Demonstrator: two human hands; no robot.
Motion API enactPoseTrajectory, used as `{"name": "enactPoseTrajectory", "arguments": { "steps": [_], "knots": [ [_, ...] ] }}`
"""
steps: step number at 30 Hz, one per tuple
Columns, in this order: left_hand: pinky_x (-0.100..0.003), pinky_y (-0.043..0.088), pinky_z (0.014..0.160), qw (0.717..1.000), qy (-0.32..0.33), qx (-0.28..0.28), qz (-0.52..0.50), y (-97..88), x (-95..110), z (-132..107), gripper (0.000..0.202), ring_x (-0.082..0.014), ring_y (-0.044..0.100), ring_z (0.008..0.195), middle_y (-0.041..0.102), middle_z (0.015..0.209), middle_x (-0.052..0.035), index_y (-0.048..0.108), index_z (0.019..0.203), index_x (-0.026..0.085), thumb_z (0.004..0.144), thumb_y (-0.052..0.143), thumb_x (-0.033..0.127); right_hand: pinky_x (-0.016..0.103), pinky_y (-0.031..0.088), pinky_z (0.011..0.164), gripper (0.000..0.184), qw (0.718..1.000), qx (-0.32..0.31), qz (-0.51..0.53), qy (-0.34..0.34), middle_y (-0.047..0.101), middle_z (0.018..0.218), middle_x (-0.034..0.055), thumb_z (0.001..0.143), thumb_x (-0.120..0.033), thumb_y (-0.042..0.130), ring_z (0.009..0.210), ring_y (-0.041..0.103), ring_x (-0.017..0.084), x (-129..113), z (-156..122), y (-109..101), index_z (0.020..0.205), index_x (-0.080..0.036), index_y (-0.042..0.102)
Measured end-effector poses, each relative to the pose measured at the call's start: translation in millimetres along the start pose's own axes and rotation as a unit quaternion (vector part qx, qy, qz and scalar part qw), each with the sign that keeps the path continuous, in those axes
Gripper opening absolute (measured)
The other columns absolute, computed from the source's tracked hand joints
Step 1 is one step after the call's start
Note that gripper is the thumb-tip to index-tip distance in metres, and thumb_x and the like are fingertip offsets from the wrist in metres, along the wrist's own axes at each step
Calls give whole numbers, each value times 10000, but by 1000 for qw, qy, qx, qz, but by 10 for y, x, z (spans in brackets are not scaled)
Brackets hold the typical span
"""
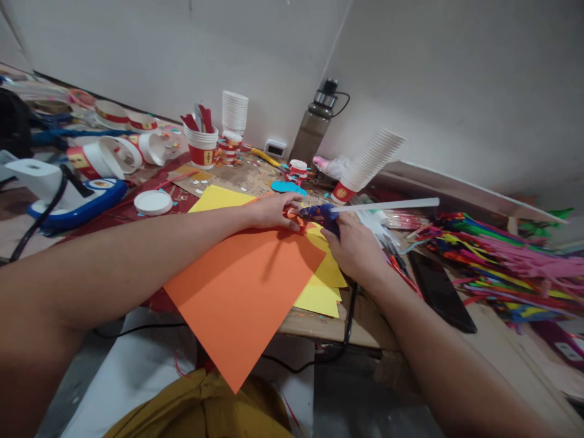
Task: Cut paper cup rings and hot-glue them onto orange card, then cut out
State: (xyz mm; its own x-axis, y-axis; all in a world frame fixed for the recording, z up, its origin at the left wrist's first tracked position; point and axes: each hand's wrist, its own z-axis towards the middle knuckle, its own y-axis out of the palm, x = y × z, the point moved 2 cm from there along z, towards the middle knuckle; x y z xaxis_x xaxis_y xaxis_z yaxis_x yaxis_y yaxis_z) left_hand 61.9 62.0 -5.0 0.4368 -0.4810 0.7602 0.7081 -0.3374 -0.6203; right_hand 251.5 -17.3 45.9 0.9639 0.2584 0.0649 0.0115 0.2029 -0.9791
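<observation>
My right hand is wrapped round the handle of a dark blue hot glue gun, with a long whitish glue stick jutting from its back end. The gun's nozzle points left, towards the fingers of my left hand. Those fingers are curled about a small orange piece, partly hidden by the hand. Under both hands lies a large orange sheet, one corner hanging over the table's front edge. Yellow sheets show from beneath it.
Behind my hands are blue discs, a paper cup holding red strips, leaning stacked cups and a bottle. A phone and colourful pipe cleaners lie right. A black cable hangs over the front edge. A white lid lies left.
</observation>
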Motion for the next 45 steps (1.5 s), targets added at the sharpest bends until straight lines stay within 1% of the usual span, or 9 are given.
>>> {"name": "enactPoseTrajectory", "arguments": {
  "steps": [4,10,14,18,22,28,34,40,45],
  "knots": [
    [-380,429,999,1000,3,0,21,-5,1,6,852,-277,586,1174,649,1243,-97,447,1389,162,648,778,422,369,459,783,324,1000,-1,14,6,686,1070,143,931,-306,452,972,636,294,-6,36,14,1195,-141,544],
    [-350,430,1015,1000,0,-4,-23,1,43,-14,856,-255,563,1226,604,1328,-111,421,1400,154,649,784,348,375,455,771,307,1000,0,-3,11,688,1063,152,933,-317,446,957,644,304,44,-12,-5,1173,-150,538],
    [-349,407,1047,1000,-7,-4,-10,-5,49,-25,876,-271,530,1273,578,1367,-109,418,1413,162,648,786,378,373,450,763,285,1000,10,6,26,697,1027,161,935,-328,447,949,648,310,95,-75,-23,1131,-146,545],
    [-351,402,1044,1000,11,-11,-23,11,-21,-8,893,-268,556,1246,616,1321,-108,410,1426,174,650,783,409,367,445,771,286,999,18,25,27,697,1027,164,937,-339,455,962,645,308,118,-97,-34,1110,-136,560],
    [-365,416,1022,999,16,-7,-33,10,-34,-10,910,-276,564,1234,605,1331,-132,414,1430,173,640,786,431,353,442,760,299,998,26,61,21,694,1045,158,928,-331,474,946,643,295,138,-95,-33,1132,-134,571],
    [-364,382,1071,999,1,-16,-44,-19,88,-73,932,-271,512,1297,543,1408,-136,362,1469,167,653,767,364,331,451,754,303,987,50,151,25,703,1017,137,893,-301,530,918,640,271,206,-96,-14,1147,-151,598],
    [-388,387,1068,999,-4,-11,-39,-9,63,-54,851,-275,538,1269,571,1380,-131,430,1429,177,663,752,364,328,457,822,288,976,50,211,-8,699,1090,123,878,-243,540,973,632,251,208,-81,22,1145,-160,609],
    [-396,396,1069,997,1,-12,-77,5,64,-51,864,-279,518,1295,547,1409,-130,427,1422,198,650,773,373,325,456,796,249,979,57,195,-8,702,1058,118,882,-257,539,951,638,246,205,-87,39,1103,-169,610],
    [-387,371,1098,999,2,-14,-28,-5,94,-60,833,-272,500,1312,507,1447,-133,426,1423,174,683,742,385,334,457,777,267,979,51,198,-3,703,1035,126,877,-266,535,936,640,257,221,-90,44,1108,-155,607]
  ]
}}
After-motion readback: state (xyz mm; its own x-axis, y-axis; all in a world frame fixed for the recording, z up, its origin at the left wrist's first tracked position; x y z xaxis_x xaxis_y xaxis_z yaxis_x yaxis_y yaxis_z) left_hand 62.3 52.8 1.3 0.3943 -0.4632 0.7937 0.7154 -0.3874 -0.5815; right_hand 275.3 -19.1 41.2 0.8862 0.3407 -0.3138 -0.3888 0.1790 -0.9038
